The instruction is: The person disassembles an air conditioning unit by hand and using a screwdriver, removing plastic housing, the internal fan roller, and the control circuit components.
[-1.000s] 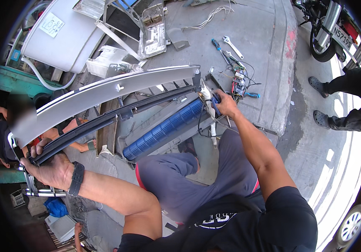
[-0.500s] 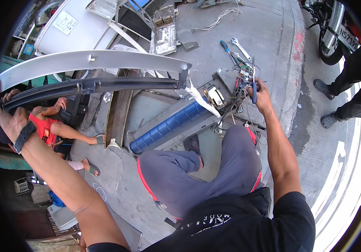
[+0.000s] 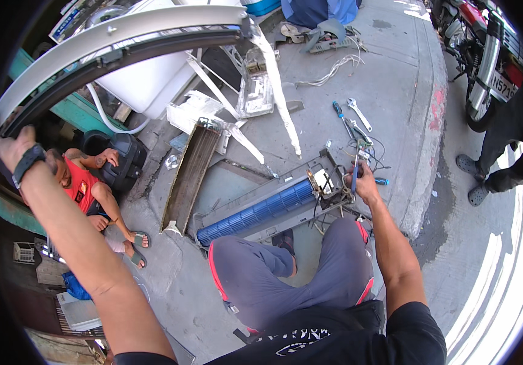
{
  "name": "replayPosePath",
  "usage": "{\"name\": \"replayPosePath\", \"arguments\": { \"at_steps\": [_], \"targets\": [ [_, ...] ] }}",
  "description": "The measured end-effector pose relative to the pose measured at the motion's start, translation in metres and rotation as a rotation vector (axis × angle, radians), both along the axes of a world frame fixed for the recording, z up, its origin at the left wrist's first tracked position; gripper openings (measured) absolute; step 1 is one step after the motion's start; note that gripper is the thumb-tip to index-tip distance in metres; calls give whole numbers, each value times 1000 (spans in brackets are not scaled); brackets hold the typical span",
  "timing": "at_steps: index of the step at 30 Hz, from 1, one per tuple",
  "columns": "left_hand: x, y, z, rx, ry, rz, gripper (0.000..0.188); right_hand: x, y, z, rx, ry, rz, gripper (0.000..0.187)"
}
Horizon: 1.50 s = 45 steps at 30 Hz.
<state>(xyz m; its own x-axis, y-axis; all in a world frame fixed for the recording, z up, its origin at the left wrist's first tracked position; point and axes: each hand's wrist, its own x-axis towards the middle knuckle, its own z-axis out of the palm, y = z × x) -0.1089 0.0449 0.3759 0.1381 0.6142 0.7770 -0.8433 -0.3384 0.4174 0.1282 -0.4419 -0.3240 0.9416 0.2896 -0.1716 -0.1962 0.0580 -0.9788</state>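
Hands: left gripping curved panel | right holding blue-handled tool | panel long, pale, dark inner edge

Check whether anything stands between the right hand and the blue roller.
Yes: the right end of the grey frame, with wires and a small white block, lies between the right hand and the blue roller. The curved panel in the left hand is out of that path, at the picture's upper left.

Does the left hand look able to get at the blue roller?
Probably not: the left hand holds one end of the long curved panel, away from the blue roller.
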Motion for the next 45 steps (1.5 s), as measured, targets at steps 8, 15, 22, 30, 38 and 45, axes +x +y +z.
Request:
{"name": "replayPosePath", "arguments": {
  "at_steps": [8, 15, 22, 30, 38, 45],
  "targets": [
    [75, -52, -324, -635, -236, -56, 28, 0, -25, -8, -129, 21, 83, 63],
    [99, -56, -405, -910, -149, -20, 40, 1, -131, 28, -163, 58, -175, 57],
    [96, -71, -395, -770, -96, 23, 46, -31, -187, -52, -364, 300, -379, 61],
    [80, -43, -415, -729, -26, 40, 50, -48, -176, -139, -1391, 88, 329, 51],
    [76, 0, -436, -848, -22, 3, 53, -12, -150, -220, -1454, -209, 203, 51],
    [56, 28, -463, -903, -60, -94, 53, -2, -101, -136, -966, -169, -313, 21]
  ]
}}
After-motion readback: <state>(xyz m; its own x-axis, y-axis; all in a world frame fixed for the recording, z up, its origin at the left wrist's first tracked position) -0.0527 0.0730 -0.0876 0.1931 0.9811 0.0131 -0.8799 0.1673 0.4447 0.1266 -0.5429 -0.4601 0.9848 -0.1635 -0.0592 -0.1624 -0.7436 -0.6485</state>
